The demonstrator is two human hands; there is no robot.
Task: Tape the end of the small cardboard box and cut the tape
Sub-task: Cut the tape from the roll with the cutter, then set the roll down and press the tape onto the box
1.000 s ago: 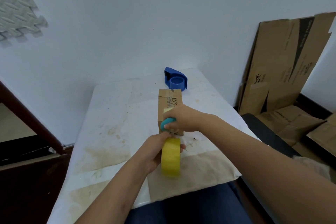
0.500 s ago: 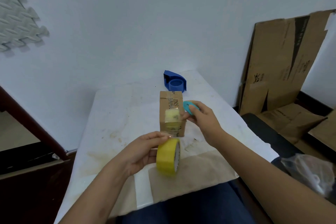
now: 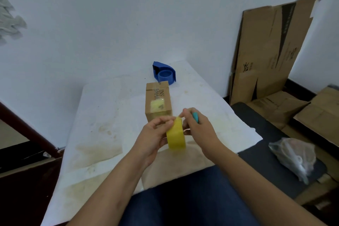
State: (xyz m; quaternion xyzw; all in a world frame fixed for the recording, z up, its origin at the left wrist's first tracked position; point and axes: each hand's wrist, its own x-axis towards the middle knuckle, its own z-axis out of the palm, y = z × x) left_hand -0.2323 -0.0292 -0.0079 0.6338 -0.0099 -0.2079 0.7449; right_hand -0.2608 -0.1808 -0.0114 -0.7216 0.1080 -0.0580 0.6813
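while the small cardboard box (image 3: pixel 158 102) lies on the white table (image 3: pixel 102 115) with a yellowish patch of tape (image 3: pixel 157 105) over its top near the end facing the person, both hands work just in front of that end. the yellow tape roll (image 3: pixel 176 135) stands on edge between them: the left hand (image 3: pixel 154 138) wraps its side, thumb and fingers closed on the roll, and the right hand (image 3: pixel 199 128) pinches at the roll's upper rim with its fingertips while a small teal cutter (image 3: pixel 195 117) sits tucked against its palm. whether a strip runs from roll to box cannot be told. the step looks like finding the tape's free end for another strip across the box end. the next move calls for peeling that end up, drawing it to the box beyond the grip, pressing it flat, then freeing the cutter. further out, past the box, a blue tape dispenser (image 3: pixel 164 73) rests unused.
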